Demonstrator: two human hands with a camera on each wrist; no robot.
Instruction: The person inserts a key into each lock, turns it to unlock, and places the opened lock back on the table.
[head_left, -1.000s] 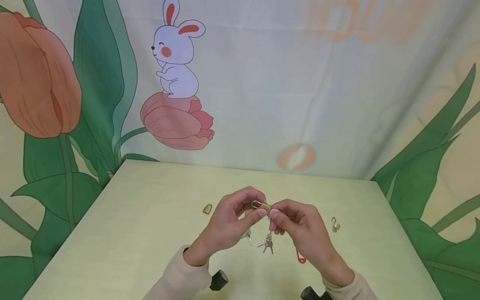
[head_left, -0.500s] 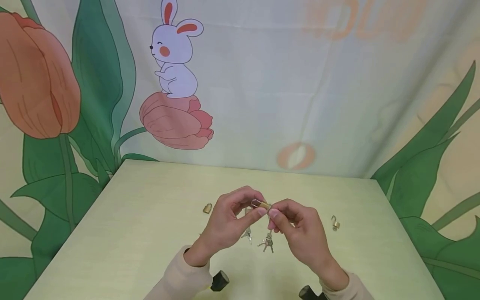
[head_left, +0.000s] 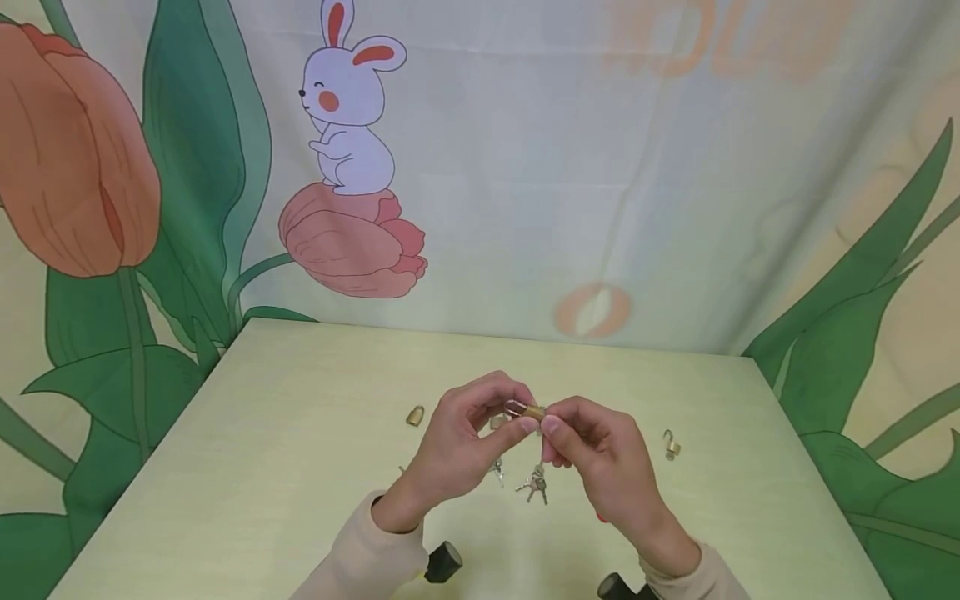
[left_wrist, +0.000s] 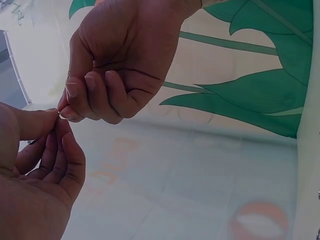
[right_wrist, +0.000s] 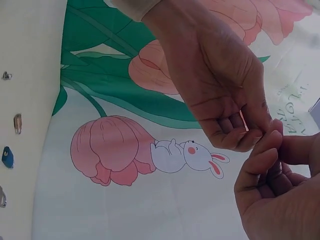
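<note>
In the head view my left hand (head_left: pixel 468 442) pinches a small brass padlock (head_left: pixel 533 412) between thumb and fingers, its shackle toward the left palm. My right hand (head_left: pixel 607 446) pinches a key at the padlock's end opposite the shackle; the fingertips hide most of that key. A bunch of keys (head_left: pixel 536 485) shows just below the right fingers. Both wrist views show the left hand (left_wrist: pixel 40 170) and right hand (right_wrist: pixel 280 185) meeting fingertip to fingertip, with the padlock almost wholly covered.
On the pale table (head_left: pixel 300 392) are a closed brass padlock (head_left: pixel 416 416) at left and an open padlock (head_left: pixel 671 445) at right. Another padlock (head_left: pixel 498 422) and keys (head_left: pixel 498 472) are partly behind the left hand. A blue tag (right_wrist: pixel 7 157) shows in the right wrist view.
The padlock has turned slightly between the fingers, so its shackle looks narrower. The right hand has shifted slightly, and the red tag by its wrist is now mostly covered.
</note>
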